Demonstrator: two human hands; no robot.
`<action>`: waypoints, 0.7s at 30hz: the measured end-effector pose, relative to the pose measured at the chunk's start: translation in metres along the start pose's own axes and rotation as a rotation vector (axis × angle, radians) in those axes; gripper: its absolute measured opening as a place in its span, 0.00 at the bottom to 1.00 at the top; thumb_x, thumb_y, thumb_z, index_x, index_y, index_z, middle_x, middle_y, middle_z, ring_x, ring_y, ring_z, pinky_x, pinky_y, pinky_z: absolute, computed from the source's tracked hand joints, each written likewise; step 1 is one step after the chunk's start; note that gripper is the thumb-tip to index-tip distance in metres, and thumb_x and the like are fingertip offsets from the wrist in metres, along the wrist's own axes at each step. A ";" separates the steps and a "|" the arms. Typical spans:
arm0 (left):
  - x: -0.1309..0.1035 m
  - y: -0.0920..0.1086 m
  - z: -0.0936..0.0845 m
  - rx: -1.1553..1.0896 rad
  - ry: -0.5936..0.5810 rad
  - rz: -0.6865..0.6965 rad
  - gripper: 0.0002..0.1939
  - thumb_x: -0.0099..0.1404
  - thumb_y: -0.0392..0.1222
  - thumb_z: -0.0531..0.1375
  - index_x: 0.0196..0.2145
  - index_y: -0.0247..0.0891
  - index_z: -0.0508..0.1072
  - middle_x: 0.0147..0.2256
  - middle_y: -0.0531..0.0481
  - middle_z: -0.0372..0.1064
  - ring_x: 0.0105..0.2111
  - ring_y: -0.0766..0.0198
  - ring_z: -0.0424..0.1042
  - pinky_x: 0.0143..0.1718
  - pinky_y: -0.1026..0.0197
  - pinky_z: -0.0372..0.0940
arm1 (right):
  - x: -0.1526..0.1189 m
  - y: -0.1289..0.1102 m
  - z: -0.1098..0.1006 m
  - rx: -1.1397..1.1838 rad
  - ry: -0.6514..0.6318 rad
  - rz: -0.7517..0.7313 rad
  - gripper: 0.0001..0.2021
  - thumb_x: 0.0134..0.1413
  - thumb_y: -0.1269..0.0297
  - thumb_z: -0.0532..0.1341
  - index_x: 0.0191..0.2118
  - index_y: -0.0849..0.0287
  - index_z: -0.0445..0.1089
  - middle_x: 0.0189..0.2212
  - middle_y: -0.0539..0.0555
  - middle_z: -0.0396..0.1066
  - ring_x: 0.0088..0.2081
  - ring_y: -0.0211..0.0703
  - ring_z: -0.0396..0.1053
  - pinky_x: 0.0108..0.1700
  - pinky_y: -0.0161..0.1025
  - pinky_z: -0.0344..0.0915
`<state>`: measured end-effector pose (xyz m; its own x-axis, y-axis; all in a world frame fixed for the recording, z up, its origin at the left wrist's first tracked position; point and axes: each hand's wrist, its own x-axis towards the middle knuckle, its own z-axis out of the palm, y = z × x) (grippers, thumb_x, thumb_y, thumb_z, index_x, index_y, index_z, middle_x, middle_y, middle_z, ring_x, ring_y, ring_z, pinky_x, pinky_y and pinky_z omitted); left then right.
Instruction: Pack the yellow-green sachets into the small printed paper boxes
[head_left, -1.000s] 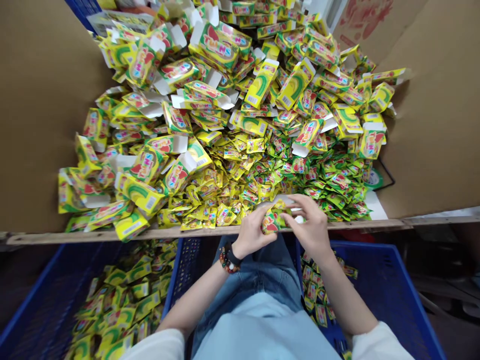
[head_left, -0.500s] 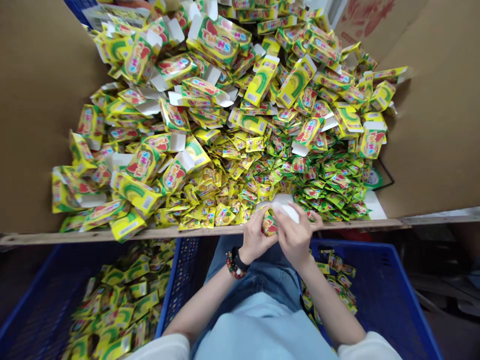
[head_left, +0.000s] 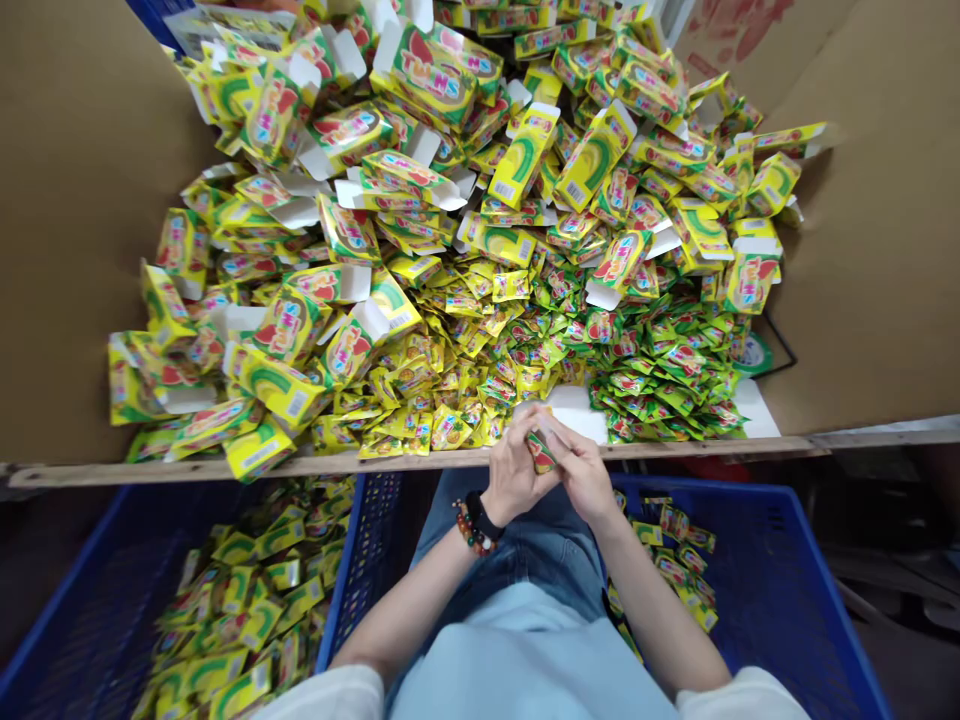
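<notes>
Both hands meet just above the wooden front edge, around one small candy box (head_left: 541,455) in yellow, green and red. My left hand (head_left: 516,465), with a beaded bracelet and a black band at the wrist, is closed round the box from the left. From the right, my right hand (head_left: 583,472) grips the box's upper end, its fingers bent over a white flap. Much of the box is hidden by fingers. Beyond the hands lie yellow candy sachets (head_left: 450,428) and, to their right, green candy sachets (head_left: 652,390).
A heap of printed candy boxes (head_left: 435,80), several with open flaps, rises behind the sachets between cardboard walls (head_left: 870,260). Below the wooden edge (head_left: 420,461) stand a left blue crate (head_left: 82,600) and a right blue crate (head_left: 780,580), both holding boxes.
My right hand has drawn in and its spread fingers have closed on the box's upper end. A white surface beyond the hands is now more exposed.
</notes>
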<state>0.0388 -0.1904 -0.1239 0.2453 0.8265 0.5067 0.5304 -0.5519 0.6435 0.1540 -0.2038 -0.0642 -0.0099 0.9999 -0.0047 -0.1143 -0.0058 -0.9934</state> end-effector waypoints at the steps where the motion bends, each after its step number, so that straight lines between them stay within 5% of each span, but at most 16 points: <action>1: 0.002 0.002 -0.001 0.006 -0.018 -0.025 0.33 0.65 0.49 0.56 0.63 0.40 0.47 0.58 0.35 0.61 0.58 0.50 0.65 0.54 0.45 0.68 | -0.002 0.000 0.002 -0.060 0.012 -0.060 0.17 0.56 0.54 0.63 0.50 0.51 0.76 0.49 0.54 0.77 0.55 0.54 0.72 0.59 0.54 0.67; 7: 0.009 0.010 -0.006 -0.018 -0.016 -0.050 0.34 0.65 0.46 0.55 0.64 0.37 0.46 0.58 0.33 0.60 0.59 0.49 0.63 0.57 0.44 0.66 | 0.000 0.001 0.007 -0.249 0.223 -0.139 0.15 0.58 0.57 0.62 0.49 0.51 0.77 0.48 0.53 0.78 0.51 0.53 0.75 0.56 0.52 0.70; 11: 0.010 0.009 -0.006 -0.029 0.060 -0.008 0.32 0.67 0.48 0.52 0.64 0.37 0.47 0.55 0.34 0.62 0.55 0.50 0.66 0.51 0.47 0.69 | 0.002 0.002 0.003 -0.298 0.139 -0.220 0.15 0.61 0.59 0.59 0.50 0.53 0.76 0.48 0.54 0.78 0.53 0.52 0.74 0.56 0.49 0.71; 17: 0.007 0.008 -0.002 -0.060 0.152 -0.022 0.25 0.69 0.46 0.51 0.62 0.39 0.54 0.51 0.38 0.64 0.52 0.53 0.69 0.48 0.50 0.70 | 0.002 0.015 0.004 -0.480 0.011 -0.541 0.20 0.60 0.66 0.60 0.58 0.53 0.69 0.51 0.57 0.76 0.48 0.50 0.77 0.49 0.44 0.76; 21: 0.007 0.013 -0.009 -0.117 0.101 0.041 0.24 0.70 0.44 0.49 0.62 0.38 0.54 0.53 0.37 0.64 0.53 0.53 0.67 0.52 0.47 0.67 | -0.007 0.011 -0.001 -0.553 0.025 -0.649 0.20 0.62 0.70 0.57 0.58 0.52 0.70 0.48 0.56 0.78 0.45 0.46 0.79 0.46 0.40 0.76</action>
<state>0.0400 -0.1927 -0.1066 0.1793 0.7908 0.5852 0.4219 -0.5991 0.6804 0.1533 -0.2111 -0.0756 -0.0873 0.8037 0.5885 0.4123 0.5670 -0.7131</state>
